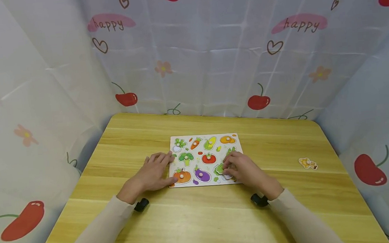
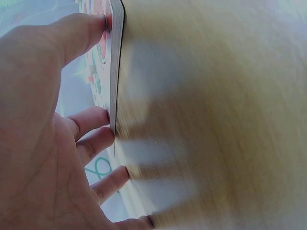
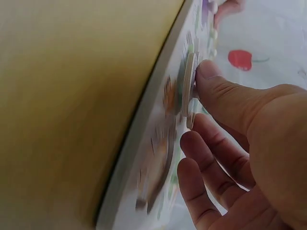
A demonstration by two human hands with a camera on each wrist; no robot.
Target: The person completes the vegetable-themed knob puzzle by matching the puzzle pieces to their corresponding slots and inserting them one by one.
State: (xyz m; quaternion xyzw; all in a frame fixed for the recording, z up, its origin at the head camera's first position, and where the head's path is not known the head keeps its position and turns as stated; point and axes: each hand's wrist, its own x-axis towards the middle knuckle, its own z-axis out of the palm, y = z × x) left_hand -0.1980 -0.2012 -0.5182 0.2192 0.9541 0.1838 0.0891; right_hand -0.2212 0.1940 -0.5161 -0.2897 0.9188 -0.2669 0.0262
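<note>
A wooden vegetable puzzle board (image 1: 197, 151) lies flat on the table, bearing knobbed pieces such as a tomato piece (image 1: 209, 158), a pumpkin piece (image 1: 182, 176) and an eggplant piece (image 1: 202, 175). My left hand (image 1: 154, 173) rests spread at the board's left edge, its thumb and some fingertips touching it. At the lower right of the board, my right hand (image 1: 242, 168) pinches a green leafy vegetable piece (image 1: 219, 169). In the right wrist view that piece (image 3: 189, 86) is tilted just over the board, partly hidden by the thumb.
A yellow mushroom-shaped piece (image 1: 308, 163) lies apart on the table, right of the board. The wooden table (image 1: 188, 221) meets a cherry-print curtain (image 1: 205, 78) at its back, and more curtain hangs along both sides.
</note>
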